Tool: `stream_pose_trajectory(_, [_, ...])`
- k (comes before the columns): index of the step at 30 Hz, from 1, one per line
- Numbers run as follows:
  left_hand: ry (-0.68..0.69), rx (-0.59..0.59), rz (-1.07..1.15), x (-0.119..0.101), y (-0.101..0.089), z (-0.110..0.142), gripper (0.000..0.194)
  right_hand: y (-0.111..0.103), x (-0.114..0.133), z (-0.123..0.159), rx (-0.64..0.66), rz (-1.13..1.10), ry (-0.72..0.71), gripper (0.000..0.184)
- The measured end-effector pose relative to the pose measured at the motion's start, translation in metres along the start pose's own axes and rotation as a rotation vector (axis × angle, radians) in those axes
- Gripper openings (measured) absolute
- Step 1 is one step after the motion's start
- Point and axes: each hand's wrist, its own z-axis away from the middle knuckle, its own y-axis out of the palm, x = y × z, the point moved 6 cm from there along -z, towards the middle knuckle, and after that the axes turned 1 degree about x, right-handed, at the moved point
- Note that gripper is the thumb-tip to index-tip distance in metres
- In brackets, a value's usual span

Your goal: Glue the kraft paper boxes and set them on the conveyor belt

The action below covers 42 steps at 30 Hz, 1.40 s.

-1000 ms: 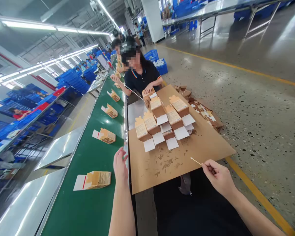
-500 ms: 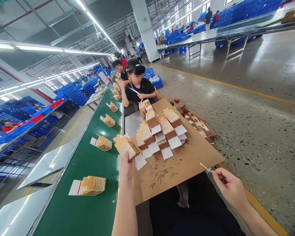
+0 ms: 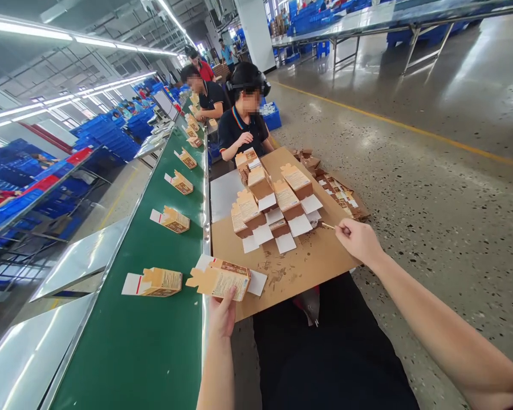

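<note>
My left hand (image 3: 223, 316) grips a small tan carton (image 3: 224, 279) with open flaps, held on its side over the edge of the green conveyor belt (image 3: 154, 341). My right hand (image 3: 358, 240) pinches a thin wooden stick (image 3: 327, 226), its tip pointing at the white flaps of several upright cartons (image 3: 273, 202) grouped on the cardboard sheet (image 3: 316, 256) across my lap. Another carton (image 3: 154, 282) lies on the belt just left of the held one.
More cartons (image 3: 171, 219) ride the belt further away. A seated person in a dark shirt (image 3: 243, 128) works at the far end of the cardboard, others behind. Flat carton blanks (image 3: 340, 193) lie on the floor to the right. Blue crates (image 3: 106, 134) line the left.
My left hand took a carton from the group and brought it down to the belt's edge. My right hand moved forward with the stick toward the upright cartons.
</note>
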Motion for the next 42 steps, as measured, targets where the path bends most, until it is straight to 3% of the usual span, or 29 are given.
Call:
stream_pose_trajectory(4, [0.008, -0.039, -0.007, 0.009, 0.005, 0.0, 0.098, 0.022, 0.005, -0.037, 0.141, 0.134, -0.009, 0.026])
stream_pose_trajectory(10, [-0.02, 0.028, -0.077, 0.009, 0.014, 0.008, 0.095, 0.045, 0.017, -0.065, 0.349, 0.352, 0.041, 0.021])
stream_pose_trajectory(15, [-0.021, 0.037, -0.079, 0.005, 0.021, 0.007, 0.094, 0.041, 0.023, -0.073, 0.375, 0.373, 0.062, 0.025])
stream_pose_trajectory(19, [0.011, -0.01, -0.106, 0.002, 0.025, 0.007, 0.097, 0.016, 0.016, -0.046, 0.247, 0.245, 0.015, 0.029])
stream_pose_trajectory(23, [0.041, -0.015, -0.197, 0.001, 0.032, 0.012, 0.095, 0.011, 0.026, 0.025, 0.042, 0.023, -0.038, 0.032])
stream_pose_trajectory(25, [0.03, 0.005, -0.23, 0.002, 0.037, 0.014, 0.091, 0.032, 0.047, 0.067, 0.073, -0.111, -0.113, 0.031])
stream_pose_trajectory(29, [0.018, 0.023, -0.258, 0.002, 0.044, 0.016, 0.091, 0.095, 0.101, 0.124, 0.29, -0.188, -0.388, 0.031])
stream_pose_trajectory(32, [0.007, 0.047, -0.262, 0.003, 0.048, 0.016, 0.092, 0.126, 0.12, 0.132, 0.334, -0.111, -0.46, 0.03])
stream_pose_trajectory(35, [-0.011, 0.034, -0.246, 0.006, 0.047, 0.014, 0.091, 0.14, 0.121, 0.125, 0.381, -0.044, -0.453, 0.029])
stream_pose_trajectory(39, [-0.032, 0.023, -0.219, 0.01, 0.045, 0.012, 0.09, 0.143, 0.112, 0.119, 0.444, 0.013, -0.404, 0.028])
stream_pose_trajectory(42, [-0.027, 0.02, -0.216, 0.012, 0.045, 0.014, 0.089, 0.135, 0.104, 0.113, 0.396, -0.001, -0.351, 0.03])
